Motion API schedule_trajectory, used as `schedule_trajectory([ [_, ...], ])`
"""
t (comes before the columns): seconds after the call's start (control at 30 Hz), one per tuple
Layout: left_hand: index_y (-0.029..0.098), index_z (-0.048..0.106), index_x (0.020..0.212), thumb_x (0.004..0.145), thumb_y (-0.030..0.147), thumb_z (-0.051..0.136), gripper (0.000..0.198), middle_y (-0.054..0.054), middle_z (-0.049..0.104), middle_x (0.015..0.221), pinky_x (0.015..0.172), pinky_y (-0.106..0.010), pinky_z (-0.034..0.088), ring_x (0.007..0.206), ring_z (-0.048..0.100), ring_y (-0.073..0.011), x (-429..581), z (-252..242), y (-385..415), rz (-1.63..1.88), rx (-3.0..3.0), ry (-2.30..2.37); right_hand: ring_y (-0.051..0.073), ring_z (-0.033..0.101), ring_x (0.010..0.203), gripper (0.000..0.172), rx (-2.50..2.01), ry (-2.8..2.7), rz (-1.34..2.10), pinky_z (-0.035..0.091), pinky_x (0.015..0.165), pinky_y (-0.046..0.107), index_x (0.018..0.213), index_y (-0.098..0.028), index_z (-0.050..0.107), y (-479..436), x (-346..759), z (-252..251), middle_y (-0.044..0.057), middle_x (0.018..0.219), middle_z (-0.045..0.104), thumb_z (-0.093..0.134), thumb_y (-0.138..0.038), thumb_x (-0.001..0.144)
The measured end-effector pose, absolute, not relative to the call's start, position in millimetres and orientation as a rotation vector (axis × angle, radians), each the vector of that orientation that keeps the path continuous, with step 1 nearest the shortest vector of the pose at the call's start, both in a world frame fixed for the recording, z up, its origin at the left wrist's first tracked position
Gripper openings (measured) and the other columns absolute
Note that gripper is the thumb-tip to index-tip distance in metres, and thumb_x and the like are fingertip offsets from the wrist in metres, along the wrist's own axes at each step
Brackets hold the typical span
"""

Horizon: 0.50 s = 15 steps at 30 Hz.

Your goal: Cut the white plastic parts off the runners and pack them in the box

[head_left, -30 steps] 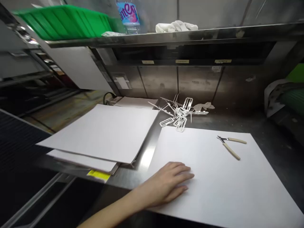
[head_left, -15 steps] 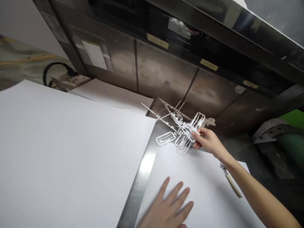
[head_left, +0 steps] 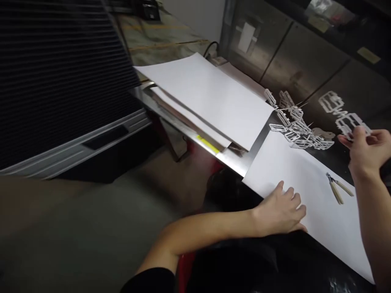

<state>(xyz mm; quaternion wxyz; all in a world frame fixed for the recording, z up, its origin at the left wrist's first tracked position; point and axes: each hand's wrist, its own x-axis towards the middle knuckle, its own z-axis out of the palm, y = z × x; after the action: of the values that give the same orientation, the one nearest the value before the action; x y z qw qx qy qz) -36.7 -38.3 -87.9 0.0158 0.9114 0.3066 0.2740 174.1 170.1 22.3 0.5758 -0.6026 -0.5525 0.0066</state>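
My right hand point(head_left: 369, 152) pinches a white plastic frame piece point(head_left: 330, 101) between thumb and fingers, lifted above the bench. It is made of linked rectangular outlines with open middles. A pile of similar white frames point(head_left: 301, 128) lies at the far edge of a white sheet point(head_left: 324, 219). My left hand point(head_left: 279, 211) rests on this sheet near its front edge, fingers apart and slightly bent, with nothing in them. Between my hands, cutting pliers point(head_left: 337, 189) with cream handles lie spread on the sheet.
Larger white sheets point(head_left: 210, 93) lie stacked to the left on the metal bench point(head_left: 235, 162), which bears a yellow strip point(head_left: 207, 143). A metal panel point(head_left: 275, 53) rises behind. At the far left stands a dark ribbed surface point(head_left: 61, 73).
The view has swung left and back. My right hand has lifted a white frame piece off the pile and moved it right. My left hand's flat fingers are now slightly bent.
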Motion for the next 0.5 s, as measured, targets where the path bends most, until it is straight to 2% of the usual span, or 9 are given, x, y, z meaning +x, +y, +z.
schedule_trajectory([
  [0.1, 0.012, 0.062, 0.139, 0.102, 0.062, 0.046, 0.064, -0.02, 0.065, 0.138, 0.112, -0.061, 0.041, 0.13, 0.058, -0.0378, -31.1, -104.4, -73.0, 0.873, 2.743, 1.049, 0.016, 0.071, 0.058, 0.033, -1.386, -1.224, 0.111, 0.061, 0.068, 0.039, 0.074, -0.027, 0.046, 150.3, 175.7, 34.9, -0.004, 0.065, 0.059, 0.069, -0.006, 0.085],
  [0.17, 0.014, 0.06, 0.142, 0.102, 0.062, 0.047, 0.064, -0.019, 0.061, 0.145, 0.116, -0.059, 0.039, 0.139, 0.053, -0.0373, -32.2, -116.0, -79.9, 0.878, 2.726, 1.053, 0.014, 0.069, 0.056, 0.034, -1.366, -1.198, 0.156, 0.061, 0.067, 0.036, 0.073, -0.026, 0.048, 137.5, 175.3, 42.5, -0.003, 0.063, 0.061, 0.069, -0.002, 0.082],
  [0.33, 0.016, 0.061, 0.142, 0.106, 0.053, 0.046, 0.054, -0.015, 0.059, 0.15, 0.12, -0.055, 0.037, 0.142, 0.052, -0.0334, -36.5, -126.6, -68.5, 0.926, 2.704, 1.001, 0.011, 0.068, 0.058, 0.029, -1.334, -1.152, 0.308, 0.062, 0.074, 0.034, 0.075, -0.024, 0.05, 119.9, 168.0, 43.9, -0.004, 0.067, 0.063, 0.068, -0.005, 0.086],
  [0.4, 0.013, 0.065, 0.135, 0.107, 0.051, 0.045, 0.051, -0.015, 0.064, 0.144, 0.118, -0.055, 0.04, 0.139, 0.055, -0.0338, -35.8, -122.7, -63.2, 0.939, 2.663, 0.996, 0.011, 0.07, 0.061, 0.026, -1.341, -1.145, 0.404, 0.063, 0.078, 0.034, 0.076, -0.023, 0.052, 114.8, 167.4, 35.6, -0.003, 0.071, 0.064, 0.068, -0.008, 0.088],
  [0.5, 0.01, 0.074, 0.113, 0.106, 0.054, 0.047, 0.052, -0.015, 0.076, 0.114, 0.102, -0.05, 0.052, 0.116, 0.069, -0.0326, -40.6, -106.1, -51.4, 0.935, 2.567, 0.999, 0.012, 0.071, 0.068, 0.023, -1.36, -1.161, 0.539, 0.062, 0.083, 0.034, 0.075, -0.022, 0.054, 105.1, 175.3, 17.0, 0.0, 0.076, 0.065, 0.071, -0.014, 0.089],
])
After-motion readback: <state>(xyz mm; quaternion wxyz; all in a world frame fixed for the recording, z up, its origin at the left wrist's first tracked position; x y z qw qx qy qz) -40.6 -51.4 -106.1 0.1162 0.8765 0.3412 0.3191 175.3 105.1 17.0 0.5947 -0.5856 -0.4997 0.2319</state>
